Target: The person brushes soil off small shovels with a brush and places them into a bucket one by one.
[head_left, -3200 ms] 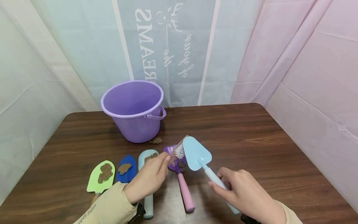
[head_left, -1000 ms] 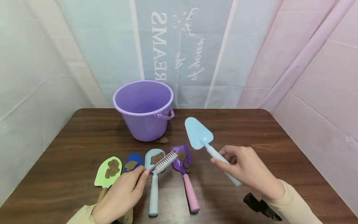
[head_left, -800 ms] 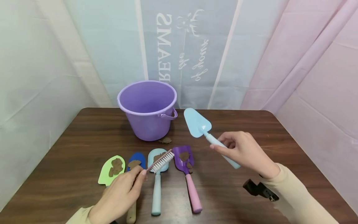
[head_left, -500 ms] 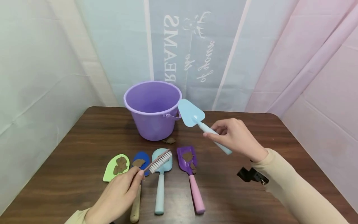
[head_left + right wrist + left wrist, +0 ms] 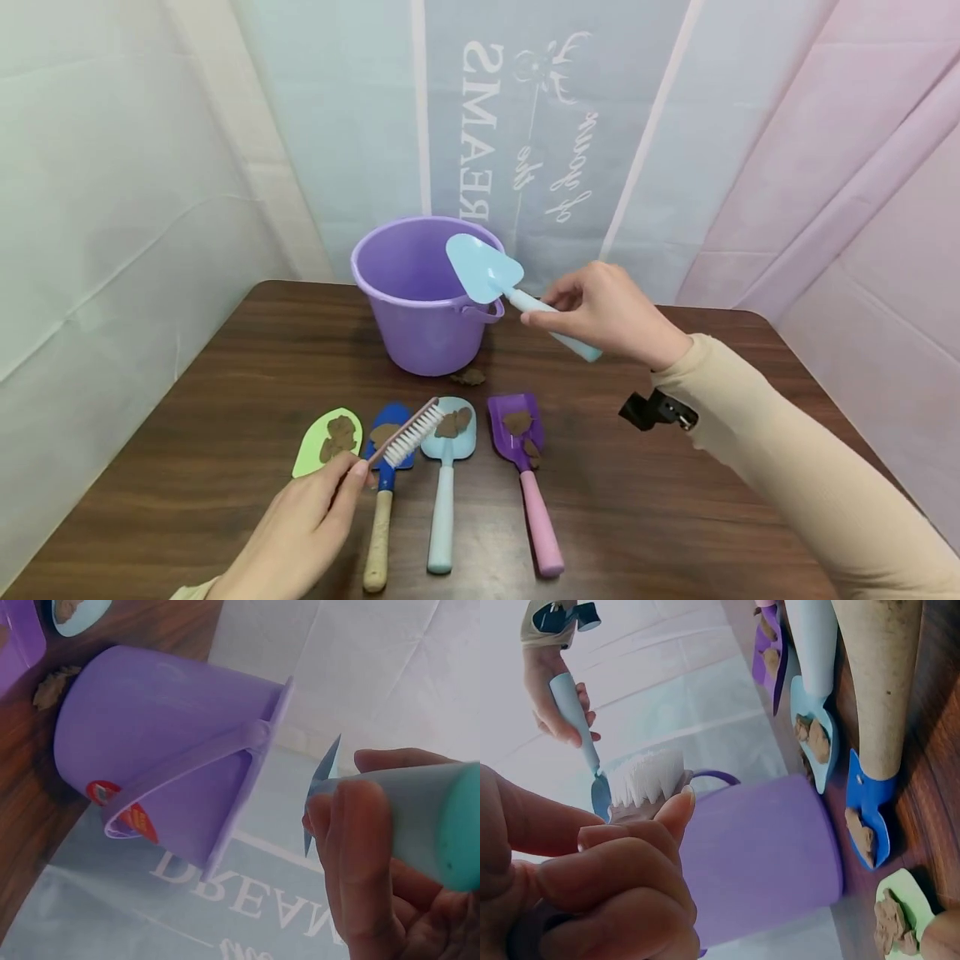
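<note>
My right hand (image 5: pixel 611 312) grips the pale blue handle of a light blue trowel (image 5: pixel 483 268), whose bare blade overlaps the right rim of a purple bucket (image 5: pixel 431 333) in the head view. In the right wrist view the blade shows edge-on, beyond the bucket's mouth. My left hand (image 5: pixel 300 521) holds a brush (image 5: pixel 411 435) with white bristles and a pinkish-brown back, raised over the row of tools. In the left wrist view the thumb and fingers close round the brush (image 5: pixel 646 780).
Across the front lie a lime green trowel (image 5: pixel 307 454), a blue trowel (image 5: pixel 378 537) with a wooden handle, a light blue shovel (image 5: pixel 442 517) and a purple shovel (image 5: pixel 540 521) with a pink handle. All bear brown clumps. Another brown clump (image 5: pixel 469 377) lies at the bucket's base.
The right hand has lifted the light blue trowel from beside the brush, up and left to the bucket's rim. The left hand has drawn the brush back from the purple shovel, leftward. The view has shifted.
</note>
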Motion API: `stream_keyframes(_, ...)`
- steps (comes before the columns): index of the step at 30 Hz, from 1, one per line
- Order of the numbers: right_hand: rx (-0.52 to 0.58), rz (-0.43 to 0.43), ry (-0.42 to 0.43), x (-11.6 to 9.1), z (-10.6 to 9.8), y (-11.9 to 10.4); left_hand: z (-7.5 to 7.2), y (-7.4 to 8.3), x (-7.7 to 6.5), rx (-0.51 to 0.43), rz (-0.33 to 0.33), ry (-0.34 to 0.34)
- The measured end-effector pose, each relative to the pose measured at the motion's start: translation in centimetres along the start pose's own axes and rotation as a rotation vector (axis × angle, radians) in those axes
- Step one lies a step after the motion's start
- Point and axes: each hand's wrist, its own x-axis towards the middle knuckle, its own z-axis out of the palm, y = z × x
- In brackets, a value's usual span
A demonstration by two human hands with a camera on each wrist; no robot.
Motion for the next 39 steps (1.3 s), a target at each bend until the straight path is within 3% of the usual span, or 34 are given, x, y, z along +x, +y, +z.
stream_keyframes(9,-0.075,-0.004,-0.044,3.6,-0.9,-1.6,-0.1,-0.6,-0.3,0.024,-0.034,-0.021)
stream_keyframes(25,-0.294,-0.008,-0.236,10.2,-1.5,-3.9,0.5,-1.4,-0.6,0.03,-0.092,-0.062)
stream_keyframes(29,-0.317,-0.027,-0.248,11.3,-0.8,-4.2,1.1,-1.8,-0.7,0.038,-0.085,-0.042)
stream_keyframes(36,-0.355,-0.116,-0.272,12.7,0.4,-4.4,1.9,-2.5,-1.1,0.076,-0.029,0.057)
stream_keyframes(39,-0.376,-0.148,-0.287,13.2,0.7,-4.3,2.1,-2.8,-1.2,0.092,-0.052,0.044)
